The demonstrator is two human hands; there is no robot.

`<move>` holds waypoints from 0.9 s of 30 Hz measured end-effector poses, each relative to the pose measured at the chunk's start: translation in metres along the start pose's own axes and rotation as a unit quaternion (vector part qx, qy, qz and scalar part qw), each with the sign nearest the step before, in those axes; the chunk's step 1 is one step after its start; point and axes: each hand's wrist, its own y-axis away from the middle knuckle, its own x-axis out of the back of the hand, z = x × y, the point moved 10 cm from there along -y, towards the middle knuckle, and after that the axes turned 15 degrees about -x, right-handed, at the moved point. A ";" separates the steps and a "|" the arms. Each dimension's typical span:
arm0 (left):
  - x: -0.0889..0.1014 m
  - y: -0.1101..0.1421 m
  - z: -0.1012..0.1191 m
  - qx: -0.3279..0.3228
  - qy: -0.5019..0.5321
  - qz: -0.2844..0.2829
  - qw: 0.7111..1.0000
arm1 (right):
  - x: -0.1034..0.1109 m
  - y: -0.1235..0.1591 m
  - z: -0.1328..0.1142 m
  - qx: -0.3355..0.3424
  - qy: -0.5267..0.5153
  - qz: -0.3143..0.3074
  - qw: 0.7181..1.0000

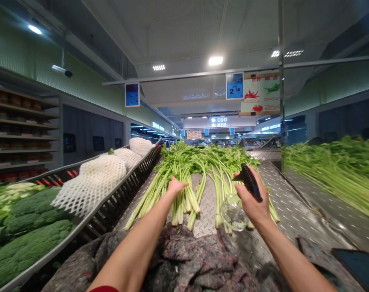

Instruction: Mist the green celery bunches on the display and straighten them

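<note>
My left hand [175, 187] lies over the celery [182, 205], with its thumb stretched out to the right across the stalks. Its other fingers are partly hidden among the greens. In my right hand [257, 202] is a spray bottle [233, 217] with a clear body and a black trigger head, tilted above the right part of the celery. The celery lies in a spread of bunches, leaves away from me and cut ends toward me. Between the left and right bunches a strip of the metal shelf [202, 225] shows.
Crumpled grey cloth [196, 259] covers the near edge. At left a black crate wall [117, 200] borders broccoli [35, 237] and vegetables in white foam netting [102, 174]. A mirror [327, 121] stands at right; a dark flat device [359, 265] lies below it. Price signs [234, 86] hang overhead.
</note>
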 end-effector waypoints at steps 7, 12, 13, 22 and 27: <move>0.019 0.019 -0.005 -0.036 -0.095 0.083 0.991 | 0.012 -0.007 0.006 -0.020 -0.006 0.032 0.999; -0.027 0.034 0.067 -0.205 -0.121 -0.007 0.971 | 0.026 -0.019 0.007 -0.012 -0.029 0.067 0.997; -0.048 0.043 0.080 -0.226 -0.118 -0.046 0.966 | 0.031 -0.021 0.007 -0.013 -0.031 0.078 0.996; -0.169 0.092 0.107 -0.163 -0.283 -0.220 0.919 | 0.081 -0.047 0.037 -0.032 -0.037 0.146 0.988; -0.147 0.056 0.087 -0.094 -0.288 -0.199 0.932 | 0.079 -0.050 0.038 -0.025 -0.027 0.135 0.990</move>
